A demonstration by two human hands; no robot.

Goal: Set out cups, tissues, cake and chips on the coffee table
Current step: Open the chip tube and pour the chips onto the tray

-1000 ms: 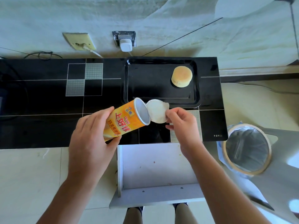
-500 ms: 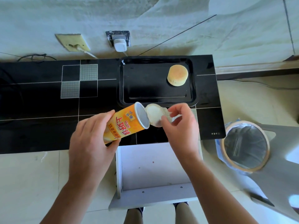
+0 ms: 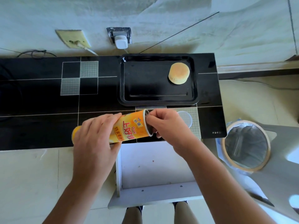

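My left hand grips an orange chips can, held nearly level over the front of the black coffee table with its mouth toward the right. My right hand is at the can's open mouth, fingers pinched at the rim; what they hold is hidden. The can's clear lid lies flat on the table just right of that hand. A round golden cake sits in the far right corner of a black tray.
A white open drawer or box juts out below the table edge, near my legs. A lined bin stands to the right on the floor. Wall sockets with plugs and cables are behind the table.
The lid left my right hand and now lies on the table. My right hand moved back to the can's mouth. The can was tipped flatter and lower.
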